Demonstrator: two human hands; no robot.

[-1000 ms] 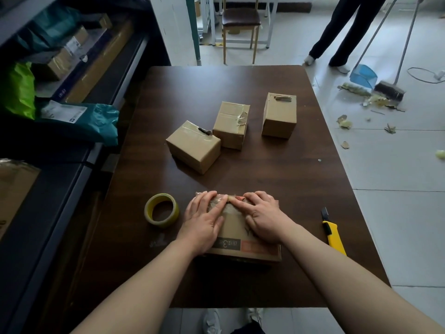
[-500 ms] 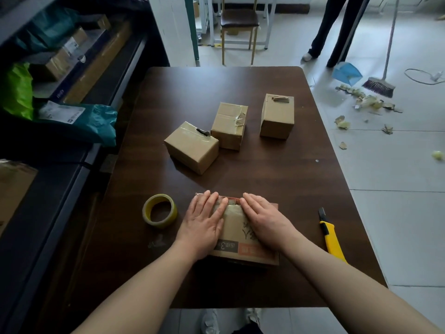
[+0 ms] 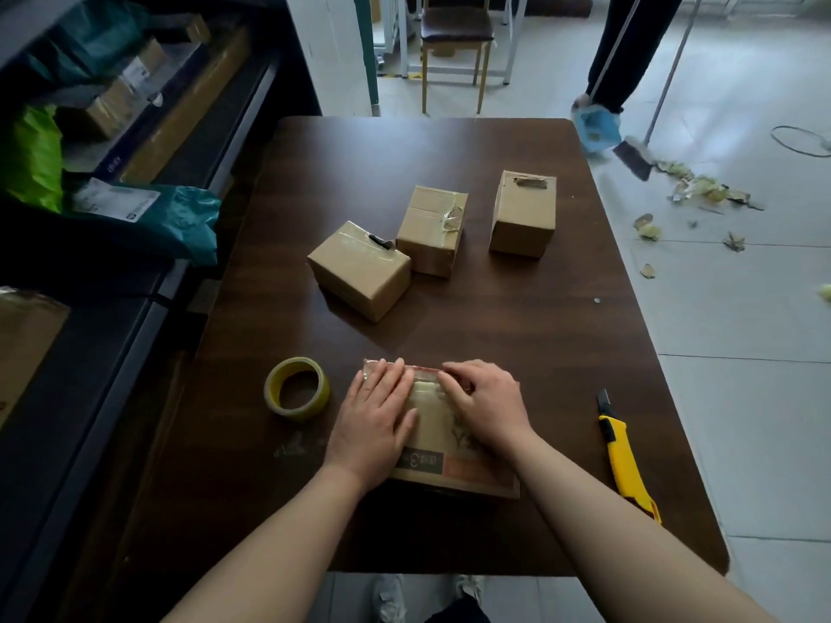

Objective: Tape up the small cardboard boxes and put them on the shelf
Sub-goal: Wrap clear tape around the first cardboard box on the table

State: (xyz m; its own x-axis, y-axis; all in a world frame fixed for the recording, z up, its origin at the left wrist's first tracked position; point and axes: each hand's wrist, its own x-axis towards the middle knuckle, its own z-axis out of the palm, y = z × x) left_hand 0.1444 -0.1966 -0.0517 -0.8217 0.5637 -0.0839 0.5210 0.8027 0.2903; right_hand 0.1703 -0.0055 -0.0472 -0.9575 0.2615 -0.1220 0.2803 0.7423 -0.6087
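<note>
Cardboard box (image 3: pixel 443 436) at table's (image 3: pixel 517 330) near edge, left hand (image 3: pixel 375 415) flat and right hand (image 3: pixel 488 400) slightly curled pressing its taped top; tape roll (image 3: pixel 297 388) just left, three boxes (image 3: pixel 359 269) farther back.

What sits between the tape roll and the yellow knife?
In the head view, the box, with the left hand and right hand resting on its top.

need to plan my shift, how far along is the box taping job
Done, apparently: three boxes mid-table show tape across their tops. In hand: left hand and right hand press tape onto the fourth box; tape roll and knife lie beside it. Left: all four sit on the table, none on the shelf.
</note>
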